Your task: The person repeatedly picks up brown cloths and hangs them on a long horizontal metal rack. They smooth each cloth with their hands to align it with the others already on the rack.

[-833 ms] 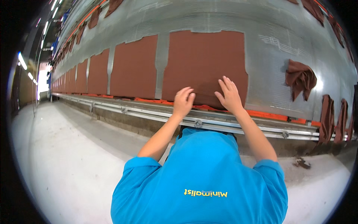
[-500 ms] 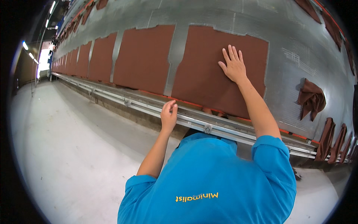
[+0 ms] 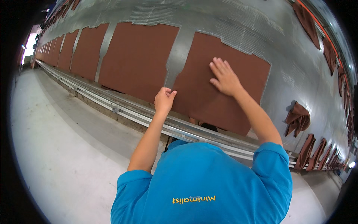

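one hand (image 3: pixel 226 79) over brown panel (image 3: pixel 210 98)

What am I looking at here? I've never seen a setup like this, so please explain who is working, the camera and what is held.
No machine here: a person in a blue shirt works bare-handed. A fisheye camera on their head looks down, so straight edges bend. On the long grey table lie flat brown fabric panels in a row, plus a crumpled brown cloth to the right. The right hand is spread over the nearest panel. The left hand is at its corner, thumb near fingers; whether it grips is unclear.
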The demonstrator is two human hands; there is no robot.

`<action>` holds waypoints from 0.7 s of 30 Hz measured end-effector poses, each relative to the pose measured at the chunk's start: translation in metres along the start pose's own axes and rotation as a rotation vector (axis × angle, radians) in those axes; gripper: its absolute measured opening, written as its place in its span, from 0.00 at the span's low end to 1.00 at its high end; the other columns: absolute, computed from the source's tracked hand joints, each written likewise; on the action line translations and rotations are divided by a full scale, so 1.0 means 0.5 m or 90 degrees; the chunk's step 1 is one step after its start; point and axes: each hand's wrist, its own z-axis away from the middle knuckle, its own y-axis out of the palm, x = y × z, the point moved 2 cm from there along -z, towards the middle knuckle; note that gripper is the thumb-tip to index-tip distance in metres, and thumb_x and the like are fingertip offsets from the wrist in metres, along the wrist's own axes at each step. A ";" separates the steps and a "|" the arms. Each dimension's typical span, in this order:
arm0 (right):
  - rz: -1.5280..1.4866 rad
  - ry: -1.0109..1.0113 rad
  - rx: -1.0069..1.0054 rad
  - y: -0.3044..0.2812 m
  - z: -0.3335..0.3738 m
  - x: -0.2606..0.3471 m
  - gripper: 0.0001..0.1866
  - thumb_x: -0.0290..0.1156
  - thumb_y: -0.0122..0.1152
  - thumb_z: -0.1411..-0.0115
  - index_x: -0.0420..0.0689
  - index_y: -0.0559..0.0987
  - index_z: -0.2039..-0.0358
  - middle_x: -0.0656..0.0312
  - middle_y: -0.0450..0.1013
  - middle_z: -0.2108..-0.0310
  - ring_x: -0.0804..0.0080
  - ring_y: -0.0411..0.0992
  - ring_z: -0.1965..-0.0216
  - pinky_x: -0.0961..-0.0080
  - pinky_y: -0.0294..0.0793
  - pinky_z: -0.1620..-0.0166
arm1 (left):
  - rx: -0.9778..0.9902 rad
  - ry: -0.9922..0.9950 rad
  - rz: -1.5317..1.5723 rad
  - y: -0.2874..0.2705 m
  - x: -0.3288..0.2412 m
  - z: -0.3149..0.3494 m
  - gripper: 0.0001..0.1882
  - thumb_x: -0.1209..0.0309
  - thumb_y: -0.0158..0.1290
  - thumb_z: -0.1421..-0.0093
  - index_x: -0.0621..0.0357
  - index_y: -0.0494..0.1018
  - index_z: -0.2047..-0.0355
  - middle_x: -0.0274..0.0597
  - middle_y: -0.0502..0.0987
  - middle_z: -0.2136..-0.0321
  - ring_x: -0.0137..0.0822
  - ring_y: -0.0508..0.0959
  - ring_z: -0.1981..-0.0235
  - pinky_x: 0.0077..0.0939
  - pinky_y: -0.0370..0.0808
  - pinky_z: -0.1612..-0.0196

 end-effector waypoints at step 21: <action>-0.068 -0.041 -0.030 0.110 -0.083 0.169 0.41 0.56 0.61 0.39 0.42 0.69 0.32 0.46 0.58 0.27 0.49 0.52 0.25 0.44 0.48 0.25 | 0.122 0.248 0.055 -0.022 -0.016 -0.011 0.26 0.78 0.52 0.35 0.55 0.73 0.36 0.47 0.72 0.37 0.46 0.74 0.38 0.31 0.75 0.43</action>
